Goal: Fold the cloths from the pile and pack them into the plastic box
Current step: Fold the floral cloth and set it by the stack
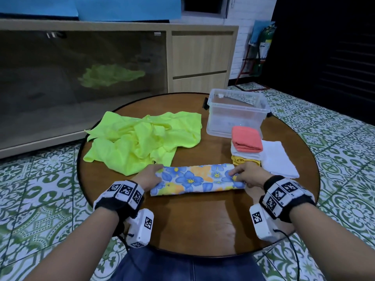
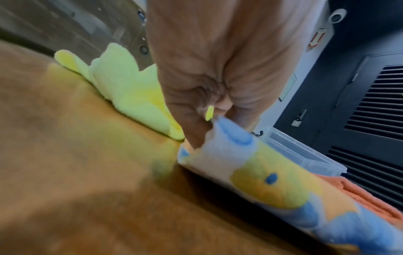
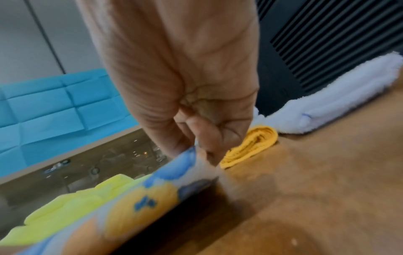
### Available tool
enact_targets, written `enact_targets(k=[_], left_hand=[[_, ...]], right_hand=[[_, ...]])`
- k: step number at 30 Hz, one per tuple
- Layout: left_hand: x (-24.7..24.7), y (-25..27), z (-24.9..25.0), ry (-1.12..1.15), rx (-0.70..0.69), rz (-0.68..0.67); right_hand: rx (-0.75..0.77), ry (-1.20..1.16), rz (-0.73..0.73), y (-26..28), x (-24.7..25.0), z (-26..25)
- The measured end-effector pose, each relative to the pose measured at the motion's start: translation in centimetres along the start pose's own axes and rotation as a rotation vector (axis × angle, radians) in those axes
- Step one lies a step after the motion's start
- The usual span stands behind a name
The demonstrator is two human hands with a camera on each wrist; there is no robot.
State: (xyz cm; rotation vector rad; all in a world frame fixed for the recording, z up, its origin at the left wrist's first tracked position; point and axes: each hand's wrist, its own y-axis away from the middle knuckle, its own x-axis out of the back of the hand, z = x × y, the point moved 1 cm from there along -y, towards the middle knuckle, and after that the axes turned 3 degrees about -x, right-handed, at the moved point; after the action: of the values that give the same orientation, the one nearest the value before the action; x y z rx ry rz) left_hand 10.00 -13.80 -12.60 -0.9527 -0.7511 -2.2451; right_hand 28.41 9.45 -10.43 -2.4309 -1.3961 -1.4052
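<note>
The floral cloth point(image 1: 194, 179) lies as a long strip running crosswise between the two hands, left hand point(image 1: 149, 176) pinching its left end and right hand point(image 1: 248, 175) its right, the box point(image 1: 237, 112) beyond the right fingers.

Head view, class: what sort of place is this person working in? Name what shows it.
Probably a room in a home: patterned floor tiles, a wooden cabinet against the wall, and a round wooden table.
</note>
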Motion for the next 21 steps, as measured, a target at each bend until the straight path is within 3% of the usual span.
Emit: enact_targets(k=[9,13,17,21], left_hand=[[-0.1,-1.3,0.8,-0.235,-0.037,-0.041],[-0.8,-1.0,1.4,-0.367,0.042,-0.107],[-0.5,-1.0,3.3,-0.488,0.13,-0.069],[-1.2,-1.8,6.4,-0.593,-0.054,-0.065]], right_hand=[[0.142,0.055,0.162,-1.4,-1.3,0.7],[0.068,0.276,0.015,-1.6,-2.0,0.6],[0.098,0.54,0.143,-1.5,-1.8,-0.6],[0.203,0.681,0.127,-1.7,-2.3,-3.5]])
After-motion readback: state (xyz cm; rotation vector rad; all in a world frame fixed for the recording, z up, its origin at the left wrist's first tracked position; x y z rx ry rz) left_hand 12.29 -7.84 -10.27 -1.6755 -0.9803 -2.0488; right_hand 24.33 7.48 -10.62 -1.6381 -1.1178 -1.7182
